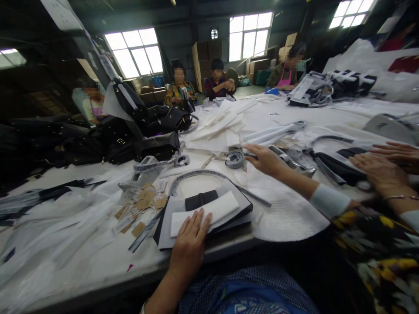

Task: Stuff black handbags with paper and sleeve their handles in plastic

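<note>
My left hand (191,240) lies flat with its fingers stretched out, pressing on a folded white sheet (222,207). The sheet rests on a flat black bag (245,213), which is partly covered by light grey wrapping. A dark strap tab (201,199) shows just above the white sheet. Behind it arches the bag's wrapped handle (199,174). My right hand is out of view. The hand reaching in from the right (262,159) belongs to a co-worker in a floral sleeve, and it touches a coiled wrapped strap (234,159).
Tags with strings (147,198) lie left of the bag, near loose translucent wrapping (65,231). Black bags (157,146) are piled at the back left. White sheets (222,124) are heaped mid-table. Other co-workers' hands (379,170) are at the right; several people sit across the table.
</note>
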### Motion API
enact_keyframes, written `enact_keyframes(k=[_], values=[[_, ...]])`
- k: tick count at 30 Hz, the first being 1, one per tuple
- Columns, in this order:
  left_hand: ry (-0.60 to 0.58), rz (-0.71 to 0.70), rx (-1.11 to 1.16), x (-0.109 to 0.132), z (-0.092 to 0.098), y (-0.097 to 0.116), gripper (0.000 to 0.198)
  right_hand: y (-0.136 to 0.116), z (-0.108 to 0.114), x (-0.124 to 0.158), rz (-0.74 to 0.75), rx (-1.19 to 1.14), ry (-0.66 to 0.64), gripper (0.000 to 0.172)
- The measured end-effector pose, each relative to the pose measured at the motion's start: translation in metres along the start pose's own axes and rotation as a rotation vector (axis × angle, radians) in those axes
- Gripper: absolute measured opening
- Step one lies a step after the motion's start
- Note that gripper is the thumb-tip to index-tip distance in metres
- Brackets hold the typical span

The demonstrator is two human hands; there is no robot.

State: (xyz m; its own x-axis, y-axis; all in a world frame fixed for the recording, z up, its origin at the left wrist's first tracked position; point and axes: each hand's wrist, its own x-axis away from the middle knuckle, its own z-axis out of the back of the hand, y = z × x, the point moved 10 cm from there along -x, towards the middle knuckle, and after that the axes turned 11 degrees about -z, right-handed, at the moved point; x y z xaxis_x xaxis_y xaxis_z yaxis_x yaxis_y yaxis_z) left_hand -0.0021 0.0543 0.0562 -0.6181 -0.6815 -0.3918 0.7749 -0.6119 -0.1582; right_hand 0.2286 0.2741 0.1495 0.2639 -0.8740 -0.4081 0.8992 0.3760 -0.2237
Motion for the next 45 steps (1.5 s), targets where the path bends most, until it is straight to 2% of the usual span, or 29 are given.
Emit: enact_keyframes(k=[1,2,4,5,6,8,12,15,17,20,22,24,26,27,29,33,37,41,45], values=[[-0.003,0.002,-0.004,0.0,0.0,0.001,0.065,-0.026,0.008,0.024,0.088,-0.104,0.028,0.043],[-0.002,0.005,-0.012,-0.001,0.0,0.002,0.064,-0.056,0.01,0.051,0.214,-0.176,0.004,0.045],[-0.009,0.016,-0.035,-0.004,0.001,0.005,0.064,-0.108,-0.004,0.108,0.453,-0.177,-0.151,0.064],[-0.019,0.022,-0.049,-0.006,0.002,0.007,0.064,-0.123,-0.012,0.13,0.498,-0.16,-0.199,0.07],[-0.033,0.029,-0.061,-0.009,0.002,0.009,0.064,-0.13,-0.02,0.145,0.497,-0.145,-0.21,0.069],[-0.066,0.041,-0.069,-0.015,0.001,0.014,0.062,-0.133,-0.035,0.161,0.467,-0.124,-0.184,0.057],[-0.078,0.082,-0.036,-0.021,-0.001,0.018,0.05,-0.123,-0.05,0.163,0.426,-0.168,-0.072,0.046],[-0.022,0.092,-0.063,-0.02,-0.001,0.017,0.052,-0.122,-0.045,0.162,0.39,-0.202,-0.053,0.045],[0.018,0.097,-0.089,-0.017,-0.001,0.017,0.056,-0.123,-0.031,0.167,0.344,-0.246,-0.031,0.044],[0.043,0.109,-0.091,-0.014,-0.003,0.016,0.056,-0.112,0.001,0.183,0.141,-0.427,0.073,0.035],[0.055,0.112,-0.085,-0.014,-0.003,0.016,0.056,-0.089,0.004,0.198,-0.128,-0.614,0.062,0.022],[0.067,0.114,-0.082,-0.014,-0.001,0.016,0.055,-0.07,-0.022,0.218,-0.431,-0.847,-0.123,0.016],[0.074,0.117,-0.081,-0.014,0.0,0.016,0.054,-0.069,-0.054,0.239,-0.648,-1.088,-0.364,0.025],[0.075,0.116,-0.079,-0.014,0.001,0.016,0.054,-0.071,-0.065,0.246,-0.718,-1.198,-0.443,0.029],[0.08,0.115,-0.074,-0.014,0.001,0.016,0.054,-0.077,-0.074,0.25,-0.805,-1.379,-0.484,0.032],[0.098,0.116,-0.078,-0.012,0.001,0.016,0.056,-0.093,-0.076,0.239,-0.889,-1.667,-0.374,0.027],[0.138,0.112,-0.099,-0.009,0.005,0.015,0.055,-0.122,-0.074,0.224,-0.856,-1.778,-0.352,0.026],[0.168,0.127,-0.095,-0.005,0.011,0.011,0.06,-0.14,-0.062,0.209,-0.813,-1.852,-0.325,0.022],[0.165,0.158,-0.044,-0.004,0.013,0.004,0.077,-0.156,-0.047,0.199,-0.8,-1.958,-0.338,0.022]])
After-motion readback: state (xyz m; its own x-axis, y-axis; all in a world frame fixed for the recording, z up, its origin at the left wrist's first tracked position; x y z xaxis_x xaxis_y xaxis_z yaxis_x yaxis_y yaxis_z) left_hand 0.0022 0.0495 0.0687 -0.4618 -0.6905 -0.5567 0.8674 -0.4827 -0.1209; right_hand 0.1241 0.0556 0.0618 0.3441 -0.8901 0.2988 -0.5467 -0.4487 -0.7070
